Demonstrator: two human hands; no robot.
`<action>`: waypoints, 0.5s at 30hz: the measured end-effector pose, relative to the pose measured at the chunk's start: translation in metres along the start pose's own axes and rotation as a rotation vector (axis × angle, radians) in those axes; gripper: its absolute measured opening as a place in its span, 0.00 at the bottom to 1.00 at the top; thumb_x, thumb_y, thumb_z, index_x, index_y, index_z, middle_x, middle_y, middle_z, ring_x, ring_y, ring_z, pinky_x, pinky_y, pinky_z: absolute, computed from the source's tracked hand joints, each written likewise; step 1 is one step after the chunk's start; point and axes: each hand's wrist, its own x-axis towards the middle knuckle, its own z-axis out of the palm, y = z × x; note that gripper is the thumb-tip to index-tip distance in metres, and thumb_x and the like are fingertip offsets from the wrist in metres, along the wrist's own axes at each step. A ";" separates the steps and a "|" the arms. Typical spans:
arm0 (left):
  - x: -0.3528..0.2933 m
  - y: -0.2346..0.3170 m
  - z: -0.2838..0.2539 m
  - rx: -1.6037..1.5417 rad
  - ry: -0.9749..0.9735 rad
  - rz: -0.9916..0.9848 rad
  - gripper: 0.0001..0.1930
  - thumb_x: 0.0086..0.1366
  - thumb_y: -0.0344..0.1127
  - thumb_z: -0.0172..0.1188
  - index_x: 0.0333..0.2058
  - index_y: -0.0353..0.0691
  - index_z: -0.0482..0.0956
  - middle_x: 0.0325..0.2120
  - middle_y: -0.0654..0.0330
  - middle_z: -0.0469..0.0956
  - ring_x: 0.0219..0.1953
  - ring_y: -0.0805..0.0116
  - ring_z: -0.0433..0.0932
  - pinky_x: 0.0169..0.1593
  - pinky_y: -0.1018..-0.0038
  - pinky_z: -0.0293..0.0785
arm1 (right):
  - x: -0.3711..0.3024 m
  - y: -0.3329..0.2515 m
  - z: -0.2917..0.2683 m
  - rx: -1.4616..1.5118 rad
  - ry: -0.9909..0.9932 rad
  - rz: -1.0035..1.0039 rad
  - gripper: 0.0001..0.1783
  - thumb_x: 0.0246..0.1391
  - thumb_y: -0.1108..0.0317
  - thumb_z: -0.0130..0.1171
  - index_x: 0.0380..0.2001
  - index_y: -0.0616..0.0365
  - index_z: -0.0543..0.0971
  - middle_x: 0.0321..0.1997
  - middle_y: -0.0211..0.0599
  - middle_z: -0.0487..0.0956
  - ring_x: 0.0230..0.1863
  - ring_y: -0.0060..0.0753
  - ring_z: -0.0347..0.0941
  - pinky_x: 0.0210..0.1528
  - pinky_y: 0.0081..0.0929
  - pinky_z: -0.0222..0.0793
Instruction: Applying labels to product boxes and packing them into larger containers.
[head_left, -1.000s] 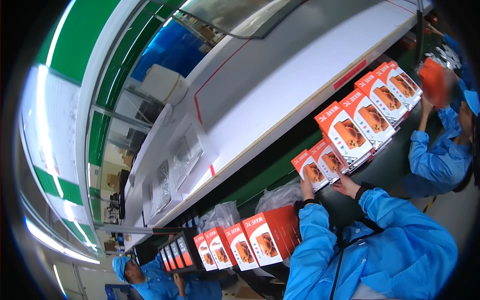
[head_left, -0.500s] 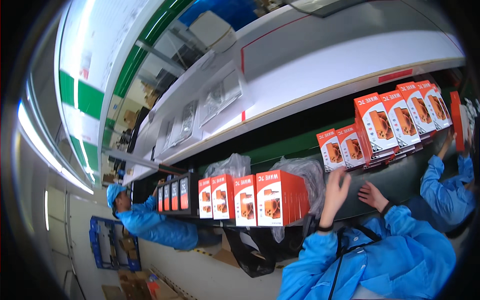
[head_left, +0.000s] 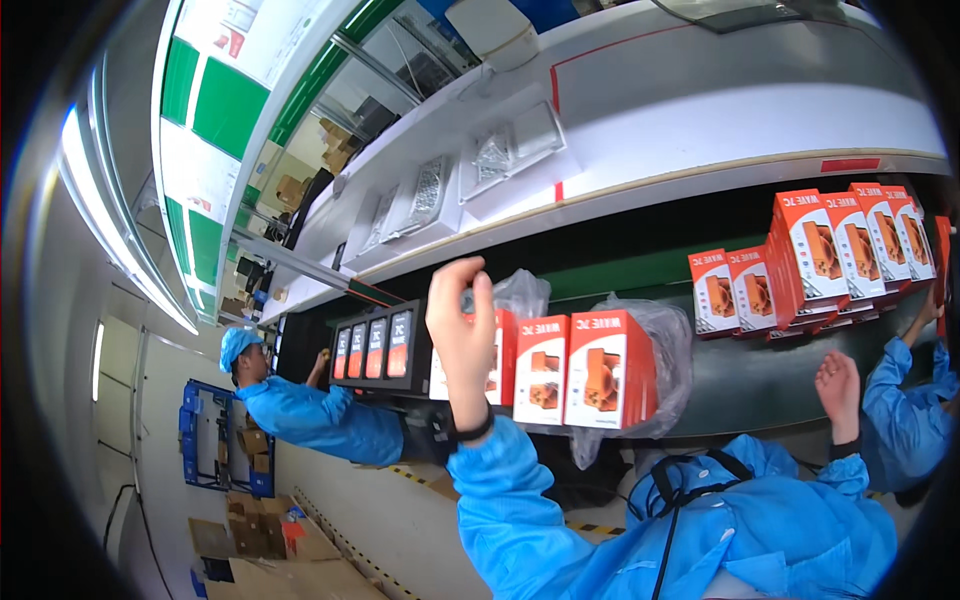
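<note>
My left hand point(head_left: 465, 335) is raised over a row of orange-and-white product boxes point(head_left: 540, 372), near the neighbouring black boxes with red-and-white labels point(head_left: 375, 347). Its fingers are loosely bent and nothing shows in them; part of the row is hidden behind it. To the right, my right hand point(head_left: 838, 385) hovers above the near edge of the dark conveyor belt point(head_left: 745, 375), half curled with no object visible in it. Beyond that hand stands a stacked group of the same orange-and-white boxes point(head_left: 815, 255).
Clear plastic bags point(head_left: 665, 350) lie around the row's right end. A white shelf point(head_left: 640, 150) with trays of small parts point(head_left: 428, 195) runs behind the belt. One co-worker in blue point(head_left: 310, 410) stands at the left, another point(head_left: 905, 410) at the right.
My left hand has swung left from beside the stacked boxes to above the row near the black boxes. My right hand has shifted right, its fingers more curled. The view has turned slightly.
</note>
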 end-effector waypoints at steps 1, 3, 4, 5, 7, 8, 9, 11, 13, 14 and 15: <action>0.014 -0.031 0.000 0.013 0.018 -0.011 0.08 0.61 0.27 0.55 0.38 0.32 0.76 0.34 0.52 0.77 0.37 0.59 0.77 0.43 0.70 0.72 | -0.005 -0.003 0.001 -0.007 -0.008 -0.058 0.14 0.58 0.60 0.52 0.42 0.56 0.74 0.38 0.28 0.75 0.38 0.25 0.70 0.44 0.24 0.66; 0.037 -0.108 0.002 0.083 0.076 0.006 0.08 0.61 0.29 0.55 0.37 0.32 0.76 0.34 0.51 0.77 0.36 0.56 0.77 0.42 0.68 0.72 | -0.022 -0.005 0.001 0.019 -0.033 -0.166 0.15 0.59 0.60 0.51 0.45 0.56 0.74 0.40 0.28 0.75 0.39 0.23 0.70 0.44 0.24 0.66; 0.043 -0.139 -0.012 0.097 0.093 -0.028 0.08 0.61 0.30 0.55 0.37 0.32 0.77 0.35 0.50 0.77 0.36 0.55 0.77 0.42 0.67 0.72 | -0.024 -0.002 0.006 0.043 -0.059 -0.201 0.15 0.60 0.61 0.51 0.46 0.56 0.74 0.40 0.28 0.75 0.40 0.23 0.70 0.44 0.23 0.67; 0.049 -0.179 -0.013 0.118 0.096 -0.067 0.08 0.61 0.29 0.55 0.37 0.33 0.77 0.35 0.50 0.77 0.38 0.54 0.76 0.43 0.66 0.71 | -0.030 0.002 0.006 0.056 -0.079 -0.241 0.15 0.60 0.62 0.50 0.47 0.56 0.73 0.40 0.28 0.75 0.40 0.23 0.70 0.45 0.23 0.67; 0.069 -0.221 0.001 0.140 0.072 -0.070 0.08 0.61 0.29 0.55 0.38 0.33 0.76 0.36 0.50 0.77 0.39 0.53 0.76 0.44 0.65 0.71 | -0.042 0.020 0.004 0.128 -0.054 -0.318 0.14 0.61 0.64 0.50 0.48 0.58 0.73 0.40 0.29 0.75 0.39 0.24 0.70 0.46 0.23 0.67; 0.076 -0.251 0.001 0.192 0.053 -0.022 0.09 0.60 0.28 0.55 0.39 0.34 0.76 0.37 0.50 0.77 0.40 0.52 0.75 0.46 0.64 0.70 | -0.052 0.033 0.015 0.129 -0.045 -0.338 0.14 0.61 0.64 0.50 0.48 0.58 0.73 0.40 0.29 0.75 0.39 0.24 0.70 0.46 0.23 0.67; 0.082 -0.267 0.001 0.253 0.036 0.028 0.10 0.59 0.27 0.55 0.40 0.34 0.76 0.37 0.50 0.77 0.41 0.51 0.74 0.47 0.63 0.69 | -0.059 0.046 0.024 0.136 -0.028 -0.376 0.14 0.61 0.65 0.50 0.48 0.58 0.72 0.40 0.30 0.75 0.39 0.24 0.70 0.46 0.23 0.67; 0.090 -0.295 0.003 0.295 -0.004 0.082 0.11 0.58 0.27 0.55 0.40 0.35 0.76 0.38 0.50 0.77 0.42 0.50 0.74 0.48 0.62 0.68 | -0.067 0.072 0.045 0.149 0.027 -0.428 0.14 0.61 0.66 0.50 0.48 0.59 0.72 0.40 0.31 0.75 0.37 0.24 0.70 0.45 0.22 0.67; 0.094 -0.316 0.004 0.383 -0.042 0.148 0.11 0.56 0.26 0.57 0.39 0.36 0.77 0.37 0.52 0.77 0.41 0.50 0.73 0.46 0.60 0.68 | -0.074 0.097 0.064 0.154 -0.024 -0.432 0.14 0.61 0.66 0.50 0.48 0.59 0.72 0.40 0.31 0.75 0.37 0.24 0.70 0.45 0.22 0.67; 0.095 -0.325 0.004 0.374 -0.045 0.153 0.11 0.56 0.26 0.57 0.39 0.36 0.77 0.37 0.52 0.77 0.41 0.50 0.73 0.46 0.60 0.68 | -0.076 0.107 0.070 0.152 -0.083 -0.427 0.14 0.61 0.66 0.50 0.48 0.59 0.72 0.40 0.31 0.75 0.37 0.23 0.70 0.45 0.21 0.67; 0.095 -0.332 0.003 0.372 -0.045 0.145 0.09 0.56 0.27 0.57 0.38 0.36 0.77 0.35 0.52 0.77 0.40 0.50 0.73 0.45 0.61 0.68 | -0.076 0.114 0.076 0.155 -0.083 -0.431 0.14 0.61 0.66 0.50 0.48 0.59 0.72 0.40 0.31 0.75 0.37 0.23 0.70 0.45 0.21 0.67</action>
